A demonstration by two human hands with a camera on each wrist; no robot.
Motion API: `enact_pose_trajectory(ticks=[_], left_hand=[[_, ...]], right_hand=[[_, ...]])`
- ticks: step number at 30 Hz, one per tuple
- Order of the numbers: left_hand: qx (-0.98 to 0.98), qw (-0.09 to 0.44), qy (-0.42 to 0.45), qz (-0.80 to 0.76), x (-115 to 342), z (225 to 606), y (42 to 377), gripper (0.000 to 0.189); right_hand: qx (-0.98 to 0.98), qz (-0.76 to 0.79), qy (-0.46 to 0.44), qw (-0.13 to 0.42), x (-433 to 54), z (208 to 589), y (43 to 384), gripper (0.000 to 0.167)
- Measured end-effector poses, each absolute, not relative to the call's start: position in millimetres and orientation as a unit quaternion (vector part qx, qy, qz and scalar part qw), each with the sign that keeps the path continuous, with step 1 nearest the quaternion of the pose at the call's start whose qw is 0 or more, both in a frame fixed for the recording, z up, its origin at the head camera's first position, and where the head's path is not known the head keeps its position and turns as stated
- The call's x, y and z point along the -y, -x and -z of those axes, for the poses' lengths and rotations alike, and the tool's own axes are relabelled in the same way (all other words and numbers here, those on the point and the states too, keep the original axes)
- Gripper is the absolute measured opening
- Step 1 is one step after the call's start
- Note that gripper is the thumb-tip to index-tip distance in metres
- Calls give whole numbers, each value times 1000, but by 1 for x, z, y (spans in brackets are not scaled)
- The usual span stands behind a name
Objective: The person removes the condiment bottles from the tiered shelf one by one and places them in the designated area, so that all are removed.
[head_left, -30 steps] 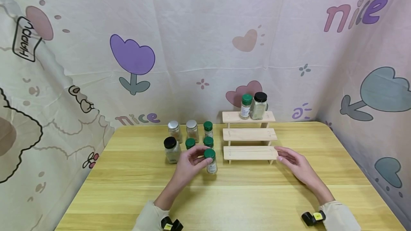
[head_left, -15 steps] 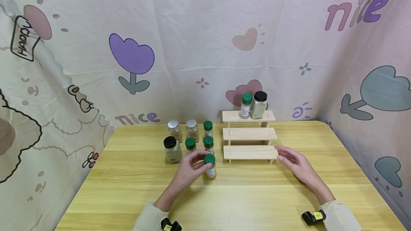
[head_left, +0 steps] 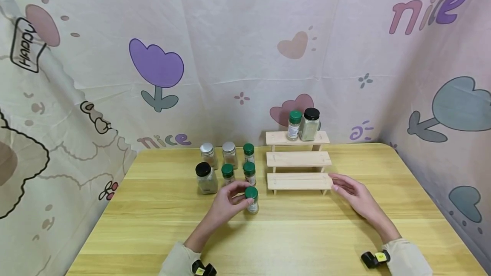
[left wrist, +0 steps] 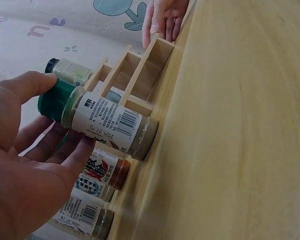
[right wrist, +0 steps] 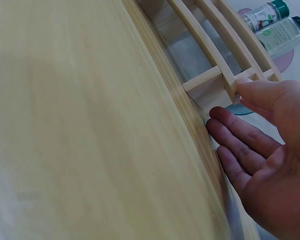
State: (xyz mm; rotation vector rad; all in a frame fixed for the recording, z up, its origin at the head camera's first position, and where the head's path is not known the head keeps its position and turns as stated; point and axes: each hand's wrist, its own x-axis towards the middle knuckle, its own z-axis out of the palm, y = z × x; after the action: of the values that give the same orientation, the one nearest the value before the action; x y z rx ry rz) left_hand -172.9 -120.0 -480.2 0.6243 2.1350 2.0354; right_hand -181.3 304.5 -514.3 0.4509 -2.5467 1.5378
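My left hand (head_left: 229, 201) pinches a small clear spice jar (head_left: 252, 207) by its green cap, thumb on the near side and fingers behind. In the left wrist view the jar's label (left wrist: 107, 120) with a barcode faces the camera. At the right end of the lowest step, my right hand (head_left: 354, 195) touches a three-step wooden rack (head_left: 299, 181) with thumb and forefinger. Its other fingers (right wrist: 237, 132) stretch out loosely below, holding nothing. On the rack's top step stand a green-capped jar (head_left: 293, 131) and a larger black-capped jar (head_left: 310, 129).
Left of the rack, several jars stand grouped: two silver-capped jars (head_left: 208, 156) (head_left: 229, 156), a black-capped jar (head_left: 207, 182) and green-capped jars (head_left: 249, 176). The wooden table (head_left: 291, 242) ends at a printed cloth (head_left: 230, 54) behind and at the sides.
My left hand has brought the green-capped jar toward me and down, away from the group of jars. My right hand stays at the rack's end.
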Motion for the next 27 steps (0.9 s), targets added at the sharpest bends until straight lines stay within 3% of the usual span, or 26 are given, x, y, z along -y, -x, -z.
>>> enact_pose_trajectory(ticks=[27], left_hand=[[-707, 67, -245, -660, 122, 475, 174, 44]], right_hand=[[847, -508, -146, 61, -307, 516, 183, 40]])
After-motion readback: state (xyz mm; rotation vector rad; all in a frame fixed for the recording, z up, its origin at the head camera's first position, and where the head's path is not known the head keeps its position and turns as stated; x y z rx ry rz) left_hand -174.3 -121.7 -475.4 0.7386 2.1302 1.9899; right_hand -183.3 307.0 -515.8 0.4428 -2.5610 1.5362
